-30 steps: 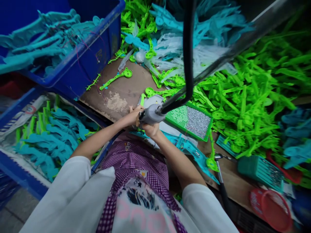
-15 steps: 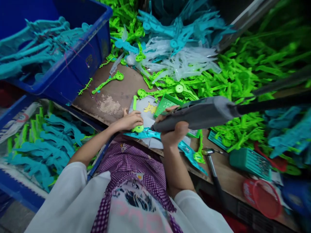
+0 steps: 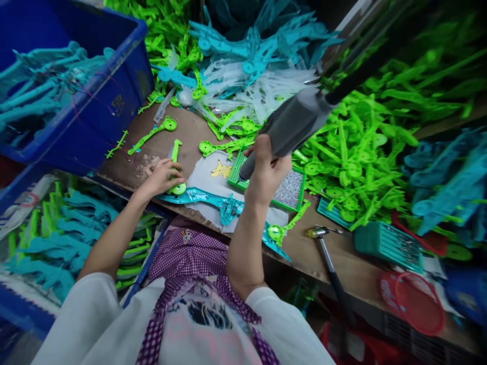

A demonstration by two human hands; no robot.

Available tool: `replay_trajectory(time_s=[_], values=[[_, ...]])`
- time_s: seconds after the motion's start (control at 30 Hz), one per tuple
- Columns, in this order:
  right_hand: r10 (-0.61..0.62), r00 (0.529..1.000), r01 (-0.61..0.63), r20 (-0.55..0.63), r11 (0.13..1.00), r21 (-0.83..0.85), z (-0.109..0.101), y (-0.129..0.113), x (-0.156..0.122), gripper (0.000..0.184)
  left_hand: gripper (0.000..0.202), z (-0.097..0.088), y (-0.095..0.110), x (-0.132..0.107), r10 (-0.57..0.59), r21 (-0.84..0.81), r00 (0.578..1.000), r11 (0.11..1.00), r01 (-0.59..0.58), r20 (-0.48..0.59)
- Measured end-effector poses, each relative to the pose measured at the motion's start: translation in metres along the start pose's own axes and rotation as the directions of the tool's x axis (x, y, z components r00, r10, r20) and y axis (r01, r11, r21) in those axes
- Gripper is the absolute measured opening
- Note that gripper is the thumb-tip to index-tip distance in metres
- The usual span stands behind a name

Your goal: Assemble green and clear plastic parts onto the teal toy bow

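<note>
My right hand (image 3: 264, 175) is wrapped round a grey electric screwdriver (image 3: 300, 121), its cable running up to the upper right. The tool's tip points down over a green tray (image 3: 300, 205) of small silvery screws. My left hand (image 3: 164, 177) curls over a lime-green plastic piece (image 3: 178, 188), which lies across one end of a long translucent blue plastic part (image 3: 203, 196). A second green piece (image 3: 277, 233) is at the blue part's other end. Beneath the blue part lies a pale cloth (image 3: 198, 175) with a yellow cartoon figure. My right forearm hides part of the blue part.
A blue bin (image 3: 125, 101) of blue parts stands at the left, above a crate of blue and green parts (image 3: 61, 238). Heaps of green pieces (image 3: 353, 157) and clear pieces (image 3: 243, 91) cover the back. A hammer (image 3: 330, 261), teal basket (image 3: 388, 246) and red basket (image 3: 414, 301) are at the right.
The screwdriver has left the blue part near my left hand and is now over the screw tray, tilted more steeply. My left hand stays on the green piece. The whole view has shifted somewhat.
</note>
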State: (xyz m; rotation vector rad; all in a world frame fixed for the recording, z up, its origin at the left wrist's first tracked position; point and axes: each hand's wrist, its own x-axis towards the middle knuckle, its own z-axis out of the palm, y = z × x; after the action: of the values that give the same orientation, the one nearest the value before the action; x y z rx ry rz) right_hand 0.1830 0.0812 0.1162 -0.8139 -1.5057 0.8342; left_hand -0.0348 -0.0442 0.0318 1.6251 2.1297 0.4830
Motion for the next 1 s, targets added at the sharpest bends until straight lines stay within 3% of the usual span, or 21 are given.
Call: replay_trajectory(time_s=[0.13,0.17,0.2,0.23,0.3,0.37,0.4,0.53,0.67,0.8,1.0], values=[[-0.098,0.995,0.092,-0.031,0.980,-0.174,-0.002,-0.001,-0.026,0.053,0.016,-0.008,0.006,0.006,-0.065,0.032,0.996,0.997,0.064,0.056],[-0.138,0.990,0.136,0.012,0.957,-0.255,-0.003,0.000,-0.042,0.053,0.015,-0.009,0.007,0.007,-0.071,0.038,0.995,0.997,0.069,0.069],[-0.180,0.974,0.215,0.136,0.924,-0.317,-0.002,0.001,-0.060,0.050,0.015,-0.011,0.008,0.008,-0.074,0.043,0.994,0.997,0.071,0.080],[-0.207,0.918,0.318,0.338,0.894,-0.316,0.000,0.003,-0.078,0.048,0.014,-0.011,0.008,0.007,-0.076,0.048,0.994,0.996,0.072,0.083],[-0.114,0.717,0.419,0.688,0.859,-0.294,0.009,0.010,-0.112,0.045,0.013,-0.010,0.008,0.006,-0.074,0.058,0.994,0.996,0.070,0.077],[0.026,0.587,0.425,0.809,0.841,-0.335,0.023,0.019,-0.135,0.045,0.014,-0.008,0.005,0.004,-0.078,0.058,0.995,0.996,0.074,0.060],[0.076,0.561,0.422,0.824,0.830,-0.364,0.030,0.022,-0.142,0.046,0.014,-0.008,0.003,0.004,-0.080,0.055,0.995,0.996,0.077,0.054],[0.114,0.544,0.433,0.831,0.810,-0.395,0.045,0.033,-0.144,0.047,0.017,-0.008,-0.007,0.007,-0.075,0.051,0.996,0.996,0.073,0.039],[0.087,0.548,0.432,0.832,0.822,-0.371,0.046,0.038,-0.135,0.047,0.018,-0.014,-0.011,0.018,-0.035,0.060,0.997,0.998,0.031,0.064],[0.057,0.517,0.414,0.854,0.857,-0.307,0.044,0.042,-0.129,0.047,0.022,-0.017,-0.009,0.022,0.018,0.037,0.995,0.999,-0.022,0.101],[0.028,0.512,0.398,0.859,0.878,-0.266,0.040,0.048,-0.132,0.046,0.023,-0.012,-0.005,0.019,-0.066,0.004,0.995,0.998,0.066,0.076]])
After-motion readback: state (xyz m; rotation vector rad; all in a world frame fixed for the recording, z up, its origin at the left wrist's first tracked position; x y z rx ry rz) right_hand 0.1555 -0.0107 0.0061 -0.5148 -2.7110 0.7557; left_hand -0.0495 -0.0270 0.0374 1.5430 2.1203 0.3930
